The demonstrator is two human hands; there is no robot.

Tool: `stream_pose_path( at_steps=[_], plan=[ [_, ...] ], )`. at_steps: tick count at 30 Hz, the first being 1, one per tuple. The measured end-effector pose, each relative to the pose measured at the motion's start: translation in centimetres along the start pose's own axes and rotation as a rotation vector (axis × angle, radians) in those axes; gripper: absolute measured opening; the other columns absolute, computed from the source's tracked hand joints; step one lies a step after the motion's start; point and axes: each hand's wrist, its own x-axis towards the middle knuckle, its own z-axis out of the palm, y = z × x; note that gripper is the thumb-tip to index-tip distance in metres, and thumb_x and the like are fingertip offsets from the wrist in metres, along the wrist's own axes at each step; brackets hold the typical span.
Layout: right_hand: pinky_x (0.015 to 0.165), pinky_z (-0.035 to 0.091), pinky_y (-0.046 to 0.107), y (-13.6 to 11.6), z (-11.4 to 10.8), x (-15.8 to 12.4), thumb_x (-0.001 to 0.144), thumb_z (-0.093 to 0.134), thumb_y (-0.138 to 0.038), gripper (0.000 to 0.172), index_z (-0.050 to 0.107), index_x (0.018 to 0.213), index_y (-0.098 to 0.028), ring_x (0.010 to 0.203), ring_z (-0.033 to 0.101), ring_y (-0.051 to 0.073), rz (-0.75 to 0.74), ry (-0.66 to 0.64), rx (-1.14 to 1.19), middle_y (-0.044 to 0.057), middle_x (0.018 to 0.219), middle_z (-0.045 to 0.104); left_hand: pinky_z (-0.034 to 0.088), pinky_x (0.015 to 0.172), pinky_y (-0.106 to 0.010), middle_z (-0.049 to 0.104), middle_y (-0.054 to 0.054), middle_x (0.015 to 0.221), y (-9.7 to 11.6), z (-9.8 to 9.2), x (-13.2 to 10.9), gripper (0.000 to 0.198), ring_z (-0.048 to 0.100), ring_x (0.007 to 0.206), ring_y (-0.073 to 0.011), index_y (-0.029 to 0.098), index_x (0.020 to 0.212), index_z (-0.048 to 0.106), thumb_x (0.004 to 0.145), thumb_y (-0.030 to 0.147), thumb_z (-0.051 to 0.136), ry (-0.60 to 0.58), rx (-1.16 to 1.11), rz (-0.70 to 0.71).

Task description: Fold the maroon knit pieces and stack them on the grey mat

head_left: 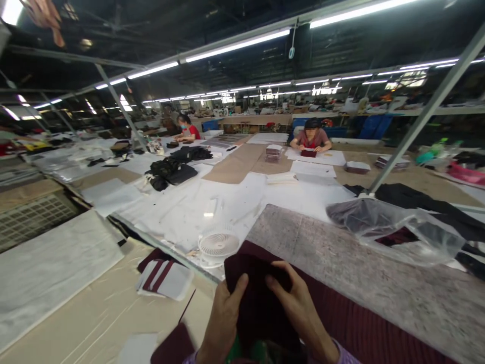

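Left hand (224, 316) and right hand (301, 303) pinch dark maroon piece (256, 298) held between them.
Thumbs (241, 284) on near face; probably a straightening step, next move calling for even pressure. Beyond: white fan (219, 245) on surface (178, 205), then co-worker (311, 137) across it.

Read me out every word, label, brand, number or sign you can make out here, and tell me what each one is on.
None can be read.
Dark maroon cloth in both hands: no lettering visible.
Round white fan: no legible brand.
Clear plastic bag: no readable print.
Far background: too small and blurred to tell whether any signs or labels are there.
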Motion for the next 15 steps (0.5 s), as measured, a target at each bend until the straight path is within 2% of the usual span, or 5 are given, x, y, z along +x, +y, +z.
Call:
stream_pose_path(
  at_steps=[5, 7, 10, 12, 15],
  plan=[
    [0.081, 0.051, 0.039, 0.5, -0.3, 0.3, 0.073, 0.071, -0.046, 0.045, 0.062, 0.106, -0.016, 0.081, 0.066, 0.024, 0.198, -0.149, 0.262, 0.006, 0.090, 0.070, 0.052, 0.087, -0.037, 0.072, -0.013, 0.098, 0.3, -0.5, -0.4, 0.044, 0.065, 0.095, -0.0278, 0.010, 0.107, 0.066, 0.074, 0.040, 0.070, -0.131, -0.071, -0.021],
    [0.080, 0.051, 0.039, 0.7, -0.2, 0.2, 0.074, 0.070, -0.047, 0.045, 0.062, 0.106, -0.017, 0.080, 0.065, 0.024, 0.171, -0.127, 0.236, 0.006, 0.091, 0.069, 0.051, 0.088, -0.036, 0.071, -0.013, 0.102, 0.2, -0.7, -0.4, 0.041, 0.064, 0.098, -0.0274, 0.011, 0.108, 0.066, 0.078, 0.038, 0.066, -0.172, -0.103, -0.053],
    [0.079, 0.050, 0.035, 0.9, 0.0, 0.0, 0.069, 0.074, -0.042, 0.038, 0.063, 0.096, -0.018, 0.081, 0.061, 0.023, 0.013, 0.015, 0.075, 0.004, 0.088, 0.066, 0.052, 0.088, -0.038, 0.071, -0.011, 0.103, -0.2, -1.0, -0.7, 0.040, 0.064, 0.099, -0.0282, 0.013, 0.107, 0.067, 0.078, 0.040, 0.064, -0.152, -0.040, -0.045],
    [0.074, 0.049, 0.030, 0.9, 0.0, -0.2, 0.066, 0.077, -0.036, 0.034, 0.061, 0.090, -0.019, 0.079, 0.059, 0.020, -0.003, 0.037, 0.082, 0.002, 0.084, 0.063, 0.049, 0.093, -0.039, 0.069, -0.011, 0.108, -0.3, -1.0, -1.0, 0.039, 0.062, 0.104, -0.0296, 0.015, 0.101, 0.071, 0.075, 0.044, 0.065, -0.173, 0.068, 0.091],
    [0.066, 0.047, 0.028, 0.7, -0.2, -0.5, 0.071, 0.073, -0.036, 0.030, 0.060, 0.092, -0.019, 0.072, 0.058, 0.017, 0.127, -0.121, 0.274, 0.000, 0.077, 0.060, 0.043, 0.102, -0.039, 0.064, -0.011, 0.119, -0.1, -0.7, -1.6, 0.041, 0.055, 0.116, -0.0307, 0.018, 0.100, 0.072, 0.068, 0.045, 0.070, -0.185, 0.188, 0.292]
  ],
)
